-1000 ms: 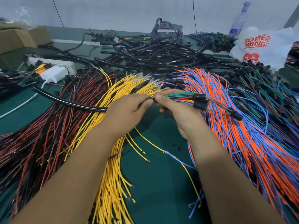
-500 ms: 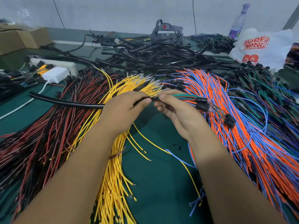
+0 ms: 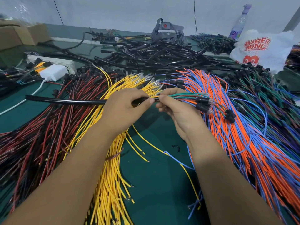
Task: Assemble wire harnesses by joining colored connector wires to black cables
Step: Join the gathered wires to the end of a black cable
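My left hand (image 3: 123,109) grips the end of a black cable (image 3: 65,100) that runs off to the left over the red wires. Right beside it, my right hand (image 3: 177,109) pinches a small bundle of green, orange and blue connector wires (image 3: 183,95) whose black connectors (image 3: 203,103) hang to the right. The two hands nearly touch above the green mat, and the cable end meets the wire bundle between my thumbs. The joint itself is mostly hidden by my fingers.
Piles lie all around: red and black wires (image 3: 40,127) left, yellow wires (image 3: 112,176) centre, orange and blue wires (image 3: 243,143) right, green wires (image 3: 267,95) far right, black cables (image 3: 154,54) behind. A power strip (image 3: 53,61), white plastic bag (image 3: 263,49) and bottle (image 3: 240,21) stand at the back.
Both hands stay together on the cable and wire bundle. The black cable's free end has dropped slightly lower at the left, and the dangling connectors have shifted a little.
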Available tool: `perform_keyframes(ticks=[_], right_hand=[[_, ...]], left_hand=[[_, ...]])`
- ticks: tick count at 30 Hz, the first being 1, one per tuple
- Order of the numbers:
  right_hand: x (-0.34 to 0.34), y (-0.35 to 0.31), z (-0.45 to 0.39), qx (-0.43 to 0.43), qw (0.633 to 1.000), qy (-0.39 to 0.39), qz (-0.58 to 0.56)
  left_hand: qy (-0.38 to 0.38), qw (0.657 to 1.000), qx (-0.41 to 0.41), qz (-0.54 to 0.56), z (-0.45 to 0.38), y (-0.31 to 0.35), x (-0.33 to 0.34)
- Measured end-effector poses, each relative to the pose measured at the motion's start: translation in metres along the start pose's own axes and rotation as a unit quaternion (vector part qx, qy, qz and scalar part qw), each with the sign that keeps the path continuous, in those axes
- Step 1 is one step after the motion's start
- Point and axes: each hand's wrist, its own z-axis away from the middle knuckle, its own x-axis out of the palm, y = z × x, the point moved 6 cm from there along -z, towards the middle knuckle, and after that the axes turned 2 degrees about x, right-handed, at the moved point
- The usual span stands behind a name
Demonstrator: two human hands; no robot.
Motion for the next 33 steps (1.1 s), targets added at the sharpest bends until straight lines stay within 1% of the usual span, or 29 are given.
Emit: perform_keyframes(ticks=[2,4,7,9,11,14,17,19,21,23,25,27,29,30,32,33], right_hand=[[-0.003,0.0,0.0,-0.009,0.999,0.004,0.032],[-0.004,0.0,0.0,-0.016,0.997,0.009,0.077],[-0.004,0.001,0.0,-0.029,0.989,0.019,0.144],[-0.004,0.006,0.0,0.005,0.985,0.039,0.169],[-0.003,0.011,0.0,0.048,0.987,0.055,0.14],[0.0,0.012,-0.003,0.077,0.996,0.043,-0.018],[-0.006,0.012,-0.006,0.098,0.979,0.067,-0.164],[-0.01,0.013,-0.007,0.095,0.971,0.087,-0.203],[-0.012,0.014,-0.008,0.079,0.969,0.101,-0.21],[-0.013,0.012,-0.009,0.058,0.971,0.103,-0.206],[-0.012,0.01,-0.011,0.04,0.979,0.076,-0.183],[-0.007,0.005,-0.009,0.023,0.989,0.026,-0.145],[0.0,0.004,-0.006,0.022,0.994,-0.007,-0.104],[0.001,0.004,-0.005,0.024,0.996,-0.009,-0.089],[0.002,0.004,-0.004,0.035,0.996,0.009,-0.077],[0.002,0.005,-0.004,0.044,0.996,0.023,-0.079]], left_hand=[[-0.033,0.998,0.033,-0.043,-0.001,0.006,0.005],[-0.059,0.994,0.038,-0.081,-0.001,0.006,0.009],[-0.078,0.992,0.044,-0.085,-0.001,0.003,0.014],[-0.088,0.993,0.025,-0.08,-0.001,0.0,0.016],[-0.086,0.992,-0.009,-0.09,-0.001,-0.006,0.016],[-0.07,0.992,-0.044,-0.097,-0.002,-0.014,0.015],[-0.065,0.991,-0.069,-0.089,-0.005,-0.02,0.016],[-0.068,0.991,-0.076,-0.087,-0.005,-0.023,0.017],[-0.066,0.991,-0.081,-0.078,-0.005,-0.023,0.017],[-0.063,0.991,-0.07,-0.094,-0.006,-0.022,0.017],[-0.066,0.99,-0.034,-0.123,-0.006,-0.015,0.018],[-0.071,0.99,-0.004,-0.125,-0.006,-0.007,0.018],[-0.074,0.993,0.004,-0.096,-0.005,-0.003,0.019],[-0.069,0.995,-0.005,-0.067,-0.006,-0.004,0.019],[-0.051,0.998,-0.025,-0.015,-0.007,-0.008,0.017],[-0.043,0.999,-0.028,-0.008,-0.008,-0.009,0.016]])
